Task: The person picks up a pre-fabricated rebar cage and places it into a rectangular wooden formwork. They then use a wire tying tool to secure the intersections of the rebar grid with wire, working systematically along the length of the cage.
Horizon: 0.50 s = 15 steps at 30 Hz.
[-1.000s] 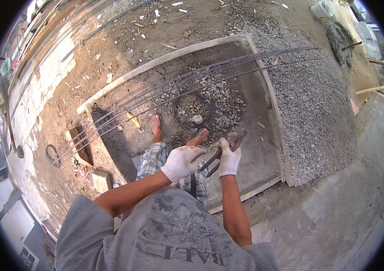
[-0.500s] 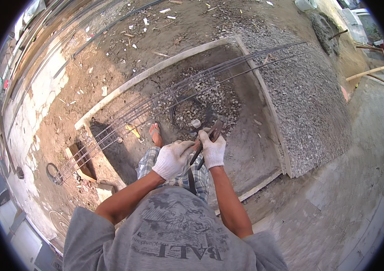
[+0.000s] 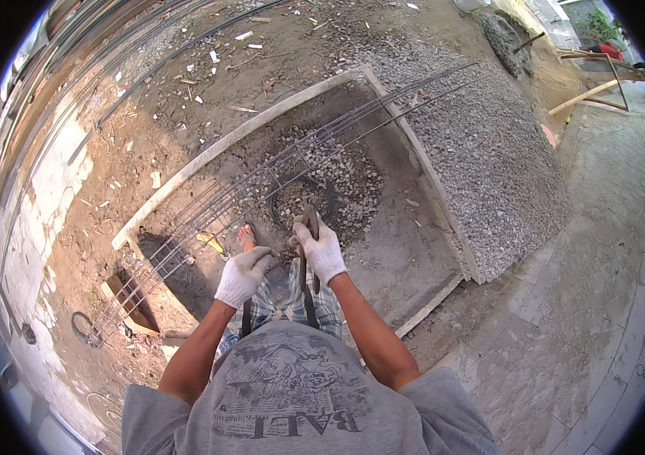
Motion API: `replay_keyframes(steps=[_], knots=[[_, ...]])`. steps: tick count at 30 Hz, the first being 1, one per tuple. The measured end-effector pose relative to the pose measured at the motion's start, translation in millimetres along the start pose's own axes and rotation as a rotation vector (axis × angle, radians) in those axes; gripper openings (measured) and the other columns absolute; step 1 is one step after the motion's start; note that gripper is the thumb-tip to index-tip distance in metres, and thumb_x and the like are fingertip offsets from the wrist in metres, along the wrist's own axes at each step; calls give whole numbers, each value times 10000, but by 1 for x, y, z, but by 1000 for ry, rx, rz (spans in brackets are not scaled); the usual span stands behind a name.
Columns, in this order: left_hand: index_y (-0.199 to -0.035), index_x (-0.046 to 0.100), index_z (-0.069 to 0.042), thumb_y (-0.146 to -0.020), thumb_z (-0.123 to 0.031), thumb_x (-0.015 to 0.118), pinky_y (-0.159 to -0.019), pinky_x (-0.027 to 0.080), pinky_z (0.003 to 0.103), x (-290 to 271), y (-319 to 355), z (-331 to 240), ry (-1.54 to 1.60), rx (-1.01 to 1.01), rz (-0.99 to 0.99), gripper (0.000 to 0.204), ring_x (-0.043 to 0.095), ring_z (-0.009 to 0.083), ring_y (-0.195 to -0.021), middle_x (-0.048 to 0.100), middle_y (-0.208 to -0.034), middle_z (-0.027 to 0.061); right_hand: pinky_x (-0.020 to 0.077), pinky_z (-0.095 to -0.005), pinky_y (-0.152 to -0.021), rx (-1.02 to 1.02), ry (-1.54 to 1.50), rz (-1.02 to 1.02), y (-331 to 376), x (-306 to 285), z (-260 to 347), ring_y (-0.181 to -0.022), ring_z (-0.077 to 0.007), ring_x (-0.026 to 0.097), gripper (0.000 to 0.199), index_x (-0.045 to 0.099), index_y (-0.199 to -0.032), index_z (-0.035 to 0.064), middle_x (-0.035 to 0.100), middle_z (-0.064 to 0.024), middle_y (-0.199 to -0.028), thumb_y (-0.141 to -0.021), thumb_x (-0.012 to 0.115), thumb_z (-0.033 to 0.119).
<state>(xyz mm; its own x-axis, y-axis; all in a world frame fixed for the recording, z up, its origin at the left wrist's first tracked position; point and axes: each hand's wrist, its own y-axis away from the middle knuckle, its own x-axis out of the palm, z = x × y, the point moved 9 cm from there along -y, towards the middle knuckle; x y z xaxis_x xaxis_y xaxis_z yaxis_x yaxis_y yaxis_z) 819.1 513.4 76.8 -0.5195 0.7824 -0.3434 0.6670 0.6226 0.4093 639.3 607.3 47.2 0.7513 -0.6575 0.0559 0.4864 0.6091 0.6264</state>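
A worker in white gloves bent over a long rebar cage (image 3: 262, 182) that lay slantwise across a concrete slab (image 3: 406, 250), from near left to far right. The right hand (image 3: 321, 250) reached forward with the arm nearly straight, its fingers closed round the dark handles of a plier-like tool (image 3: 309, 227) held just above the cage. The left hand (image 3: 243, 274), elbow bent, sat slightly nearer, its fingers curled shut on a second dark handle below it. A bare foot in a sandal (image 3: 246, 236) stood just beyond the left hand, beside loose gravel (image 3: 345, 178)
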Motion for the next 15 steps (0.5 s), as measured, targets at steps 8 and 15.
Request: replay_keyframes(steps=[8,15], knots=[[-1205,702,31,-1028,-137,591,-892,533,343,-108,11,97,38,-199,-440,268,694,207,-955,756,-1042,151,509,-262,-683,15,38,-177,16,-107,33,-808,-89,626,235,710,-1162,48,700,-1,-937,-1013,677,227],[-1136,705,15,-1016,-124,585,-655,462,275,-105,57,183,-28,-265,-466,219,560,105,-709,637,-820,41,533,-287,-771,-23,192,-367,-1,-188,-57,-850,-105,634,203,724,-1152,18,717,-16,-960,-1023,661,160]])
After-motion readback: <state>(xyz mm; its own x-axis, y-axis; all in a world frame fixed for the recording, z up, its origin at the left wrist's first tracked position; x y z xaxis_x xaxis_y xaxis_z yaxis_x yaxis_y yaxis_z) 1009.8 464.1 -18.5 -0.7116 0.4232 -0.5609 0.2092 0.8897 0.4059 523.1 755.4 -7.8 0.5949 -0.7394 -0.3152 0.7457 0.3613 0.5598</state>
